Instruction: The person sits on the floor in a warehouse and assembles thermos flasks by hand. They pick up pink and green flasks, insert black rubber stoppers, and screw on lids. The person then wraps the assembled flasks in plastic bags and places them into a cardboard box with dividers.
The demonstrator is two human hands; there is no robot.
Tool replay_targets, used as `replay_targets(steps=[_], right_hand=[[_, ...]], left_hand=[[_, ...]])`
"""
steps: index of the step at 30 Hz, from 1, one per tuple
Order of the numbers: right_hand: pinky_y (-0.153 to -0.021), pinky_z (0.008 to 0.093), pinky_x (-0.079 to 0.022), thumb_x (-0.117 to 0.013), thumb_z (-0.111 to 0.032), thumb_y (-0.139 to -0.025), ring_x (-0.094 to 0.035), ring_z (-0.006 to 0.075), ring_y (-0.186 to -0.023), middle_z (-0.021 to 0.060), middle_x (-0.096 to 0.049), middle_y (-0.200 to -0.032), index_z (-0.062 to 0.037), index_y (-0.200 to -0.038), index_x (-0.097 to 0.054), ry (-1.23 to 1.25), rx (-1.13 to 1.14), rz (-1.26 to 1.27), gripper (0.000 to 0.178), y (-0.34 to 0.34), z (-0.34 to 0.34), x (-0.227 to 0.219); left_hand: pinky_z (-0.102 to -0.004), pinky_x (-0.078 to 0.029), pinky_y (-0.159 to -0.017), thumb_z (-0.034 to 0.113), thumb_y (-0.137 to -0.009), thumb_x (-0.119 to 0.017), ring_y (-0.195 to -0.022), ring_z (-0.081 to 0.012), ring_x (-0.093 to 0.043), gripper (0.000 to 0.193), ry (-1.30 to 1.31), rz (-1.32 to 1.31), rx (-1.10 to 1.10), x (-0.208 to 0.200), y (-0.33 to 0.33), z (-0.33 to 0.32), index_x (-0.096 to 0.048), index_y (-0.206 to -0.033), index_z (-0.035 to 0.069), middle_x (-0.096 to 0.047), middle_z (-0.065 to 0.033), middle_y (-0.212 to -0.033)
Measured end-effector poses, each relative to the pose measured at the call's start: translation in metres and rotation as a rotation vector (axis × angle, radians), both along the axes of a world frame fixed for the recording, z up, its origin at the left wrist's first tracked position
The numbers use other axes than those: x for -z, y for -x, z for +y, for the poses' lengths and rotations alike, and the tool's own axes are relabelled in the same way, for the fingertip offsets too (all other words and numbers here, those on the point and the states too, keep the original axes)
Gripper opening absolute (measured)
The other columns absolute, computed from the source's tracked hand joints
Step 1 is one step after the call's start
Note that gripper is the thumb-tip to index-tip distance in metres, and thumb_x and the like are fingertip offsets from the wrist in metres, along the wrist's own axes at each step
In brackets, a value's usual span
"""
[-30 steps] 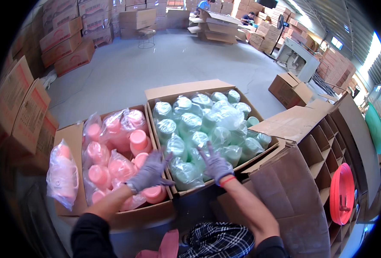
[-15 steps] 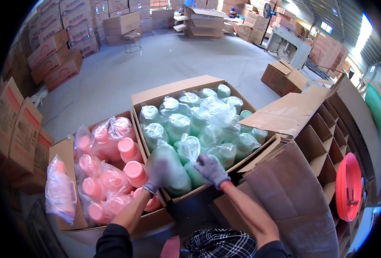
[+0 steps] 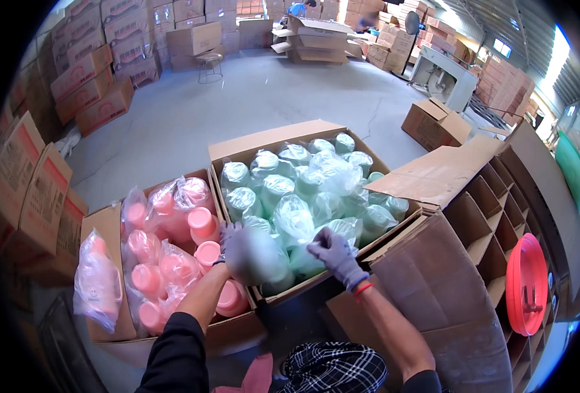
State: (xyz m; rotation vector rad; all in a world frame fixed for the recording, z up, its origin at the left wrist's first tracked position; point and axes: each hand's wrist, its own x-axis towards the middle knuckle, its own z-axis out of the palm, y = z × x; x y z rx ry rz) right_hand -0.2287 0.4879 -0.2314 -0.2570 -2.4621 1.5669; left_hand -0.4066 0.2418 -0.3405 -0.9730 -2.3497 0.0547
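- Left hand (image 3: 237, 252), in a grey glove, is over the near left part of the right box (image 3: 273, 138), by the wall shared with the left box (image 3: 105, 219). A blur covers most of it, so I cannot tell whether its grip is wide, narrow or holding anything.
- Right hand (image 3: 338, 257), gloved likewise, is over the near side of the right box. Its grip is narrow, fingers bent in toward the thumb, tips pointing left. Clear film lies right by them; I cannot tell whether any is pinched. A red band (image 3: 364, 288) circles that wrist.
- Green bottles (image 3: 277, 187), many in clear bags (image 3: 332, 173), fill the right box in rows.
- Pink bottles (image 3: 203, 224) fill much of the left box, some under clear film, those nearest the left hand with bare tops.
- A bagged pink bottle (image 3: 98, 285) lies on the left box's outer flap.
- To the right, a cardboard grid (image 3: 481, 196) stands tilted, with a red dish (image 3: 524, 285) against it; dark metal bits show in the dish.
- Checked cloth (image 3: 334, 367) covers the person's lap.
- Beyond, on the grey floor (image 3: 290, 88), are an open carton (image 3: 436, 124), a stool (image 3: 210, 65) and stacked cartons (image 3: 129, 39).
- A person in blue (image 3: 296, 10) is at the back.
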Motion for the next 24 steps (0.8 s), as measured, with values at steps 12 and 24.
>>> replay_targets(steps=[12,24], right_hand=[[-0.066,0.0304,-0.055,-0.065,-0.008,-0.091,-0.063,0.0157,-0.07,0.0026,-0.063,-0.077,-0.0099,-0.086,-0.057,0.653,0.153,0.208,0.01,-0.047,-0.003,-0.063],[-0.083,0.0263,-0.053,-0.07,-0.008,-0.083,-0.063,0.0114,-0.091,0.0033,-0.067,-0.1,-0.0008,-0.109,-0.063,0.483,0.01,-0.001,0.028,-0.139,-0.01,-0.051]], left_hand=[[-0.0276,-0.054,-0.073,0.007,-0.095,-0.06,-0.084,-0.0108,-0.063,0.015,-1.586,-1.628,0.645,-0.122,-0.052,0.011,-0.065,-0.108,0.002,-0.067,-0.0027,-0.102],[-0.032,-0.037,-0.108,0.023,-0.098,-0.062,-0.126,-0.0148,-0.05,0.032,-0.706,-1.852,0.727,-0.152,-0.146,0.046,-0.062,-0.126,0.006,-0.059,-0.0055,-0.132]])
